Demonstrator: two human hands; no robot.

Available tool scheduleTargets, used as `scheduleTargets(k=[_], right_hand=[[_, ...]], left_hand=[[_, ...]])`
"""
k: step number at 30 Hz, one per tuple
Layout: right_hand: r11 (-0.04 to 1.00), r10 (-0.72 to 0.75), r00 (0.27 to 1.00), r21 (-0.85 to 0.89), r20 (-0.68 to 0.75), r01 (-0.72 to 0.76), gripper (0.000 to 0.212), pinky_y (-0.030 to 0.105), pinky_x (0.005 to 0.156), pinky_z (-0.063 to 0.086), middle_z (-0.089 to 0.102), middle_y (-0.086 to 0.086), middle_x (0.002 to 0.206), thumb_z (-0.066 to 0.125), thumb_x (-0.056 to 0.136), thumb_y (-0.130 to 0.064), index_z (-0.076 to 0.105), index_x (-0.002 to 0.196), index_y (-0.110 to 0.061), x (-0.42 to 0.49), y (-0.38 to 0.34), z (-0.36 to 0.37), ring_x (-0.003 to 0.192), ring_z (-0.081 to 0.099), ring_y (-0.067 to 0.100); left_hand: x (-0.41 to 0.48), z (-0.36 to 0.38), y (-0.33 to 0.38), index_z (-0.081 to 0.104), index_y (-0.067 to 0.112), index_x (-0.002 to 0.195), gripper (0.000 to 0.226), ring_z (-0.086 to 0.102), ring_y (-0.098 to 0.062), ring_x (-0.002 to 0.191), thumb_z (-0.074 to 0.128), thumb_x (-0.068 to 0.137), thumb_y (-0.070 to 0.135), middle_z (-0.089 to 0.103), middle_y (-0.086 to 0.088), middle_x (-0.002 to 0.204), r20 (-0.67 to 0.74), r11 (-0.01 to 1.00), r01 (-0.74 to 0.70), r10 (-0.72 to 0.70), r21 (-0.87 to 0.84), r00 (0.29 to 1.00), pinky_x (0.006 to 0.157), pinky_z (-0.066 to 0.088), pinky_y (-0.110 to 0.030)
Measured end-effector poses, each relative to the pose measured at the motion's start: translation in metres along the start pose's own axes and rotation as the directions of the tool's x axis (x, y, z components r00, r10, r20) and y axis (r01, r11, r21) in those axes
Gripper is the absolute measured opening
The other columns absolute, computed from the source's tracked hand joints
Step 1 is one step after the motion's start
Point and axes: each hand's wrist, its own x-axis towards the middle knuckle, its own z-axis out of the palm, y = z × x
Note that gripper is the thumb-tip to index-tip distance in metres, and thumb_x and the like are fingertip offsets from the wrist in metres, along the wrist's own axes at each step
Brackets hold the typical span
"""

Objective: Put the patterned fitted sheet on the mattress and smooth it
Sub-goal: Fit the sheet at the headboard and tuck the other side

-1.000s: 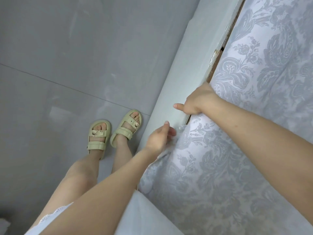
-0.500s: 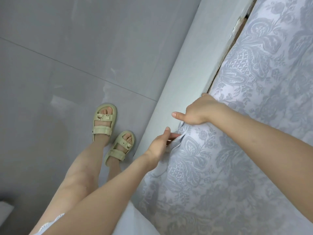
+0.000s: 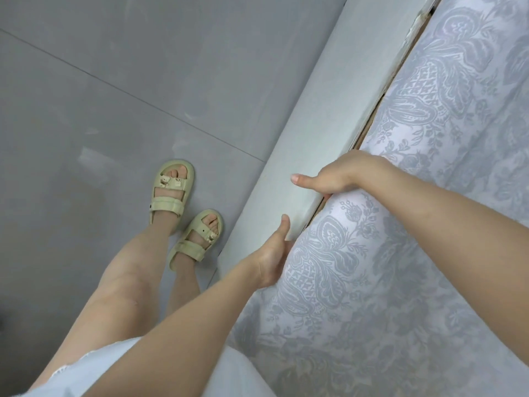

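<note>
Left hand (image 3: pixel 272 255) and right hand (image 3: pixel 337 174) dug in along the patterned fitted sheet (image 3: pixel 400 253) beside the bed frame (image 3: pixel 329 104): thumbs out, fingers buried, grip impossible to tell.

Matt woven cloth sheet (image 3: pixel 400 253); bed frame (image 3: pixel 329 110) smooth, perhaps painted wood.

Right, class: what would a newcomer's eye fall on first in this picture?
The grey-and-white patterned sheet fills the right side. Both hands meet its edge at centre: the right hand dips its fingers into the gap beside the pale bed frame, with the left hand just below. At left, pale green sandals stand on the grey floor.
</note>
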Motion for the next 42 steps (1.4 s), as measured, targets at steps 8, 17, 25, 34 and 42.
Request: scheduleTargets(k=[8, 17, 25, 34, 42], right_hand=[[0.996, -0.021, 0.993, 0.087, 0.120, 0.010, 0.100, 0.037, 0.100, 0.033, 0.062, 0.008, 0.120, 0.006, 0.082, -0.079, 0.062, 0.118, -0.005, -0.001, -0.024, 0.006, 0.113, 0.054, 0.026], [0.978, -0.047, 0.995, -0.199, 0.087, 0.064, 0.091, 0.033, 0.101, 0.030, 0.044, 0.005, 0.145, 0.004, 0.082, -0.080, 0.048, 0.137, -0.022, -0.002, -0.055, 0.064, 0.132, 0.041, 0.025], [0.999, -0.041, 0.995, -0.017, 0.089, 0.042, 0.098, 0.040, 0.107, 0.032, 0.055, 0.010, 0.132, 0.012, 0.081, -0.082, 0.057, 0.126, -0.007, -0.002, -0.075, 0.071, 0.122, 0.050, 0.028], [0.971, -0.230, 0.973, 0.066, 0.026, 0.228, 0.098, 0.033, 0.096, 0.039, 0.068, -0.002, 0.109, 0.004, 0.079, -0.081, 0.070, 0.105, -0.015, -0.027, -0.098, 0.116, 0.104, 0.059, 0.020], [0.998, 0.002, 0.966, -0.060, 0.258, 0.014, 0.098, 0.037, 0.099, 0.037, 0.061, 0.013, 0.108, 0.009, 0.084, -0.077, 0.062, 0.099, 0.004, 0.003, -0.124, 0.142, 0.109, 0.056, 0.028]], left_hand=[[-0.010, -0.018, -0.032, 0.067, 0.022, 0.114, 0.078, 0.062, -0.017, 0.108, 0.007, 0.092, 0.066, 0.070, -0.002, 0.112, -0.133, 0.987, -0.149, 0.155, 0.056, 0.979, 0.097, 0.042, -0.032], [-0.006, -0.016, -0.050, 0.068, 0.014, 0.111, 0.079, 0.065, -0.022, 0.100, 0.013, 0.092, 0.066, 0.070, -0.006, 0.107, -0.180, 0.984, -0.177, 0.176, 0.009, 0.968, 0.083, 0.049, -0.031], [-0.028, -0.061, -0.108, 0.068, 0.011, 0.103, 0.065, 0.059, -0.013, 0.111, 0.016, 0.100, 0.050, 0.067, -0.003, 0.115, -0.395, 0.937, -0.323, 0.348, 0.130, 0.850, 0.098, 0.044, -0.028], [-0.026, -0.051, -0.131, 0.067, 0.018, 0.107, 0.064, 0.064, -0.019, 0.105, 0.015, 0.099, 0.053, 0.070, -0.004, 0.108, -0.336, 0.924, -0.332, 0.379, 0.191, 0.862, 0.095, 0.045, -0.029], [-0.019, -0.059, -0.126, 0.070, 0.021, 0.101, 0.088, 0.064, -0.020, 0.103, 0.003, 0.085, 0.075, 0.071, -0.003, 0.106, -0.128, 0.970, -0.149, 0.176, 0.192, 0.976, 0.093, 0.047, -0.032]])
